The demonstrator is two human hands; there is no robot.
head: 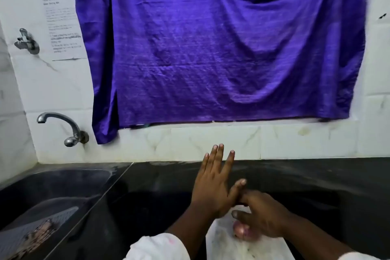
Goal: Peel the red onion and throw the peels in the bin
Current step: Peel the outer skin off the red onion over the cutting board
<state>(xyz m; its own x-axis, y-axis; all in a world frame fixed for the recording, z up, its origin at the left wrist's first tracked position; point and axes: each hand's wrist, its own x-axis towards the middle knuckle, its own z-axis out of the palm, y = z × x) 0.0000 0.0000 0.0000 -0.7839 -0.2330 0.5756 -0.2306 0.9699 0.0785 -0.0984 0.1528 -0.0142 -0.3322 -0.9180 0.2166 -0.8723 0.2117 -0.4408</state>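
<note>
My left hand (213,183) is raised over the black counter with its fingers spread flat and nothing in it. My right hand (261,215) reaches across just below it; its fingertips touch the left thumb. Under the right palm a pale pink, peeled-looking red onion (241,231) rests on a white cutting board (223,245) at the bottom centre. The hand covers most of the onion, and I cannot tell whether it grips it. At the bottom left a grey basket (31,232) in the sink holds brownish onion peels (40,234).
A dark sink (63,177) fills the left side, with a metal tap (61,126) on the white tiled wall above it. A purple cloth (221,48) hangs over the wall behind the black counter (316,186). Paper notices are stuck at the upper left.
</note>
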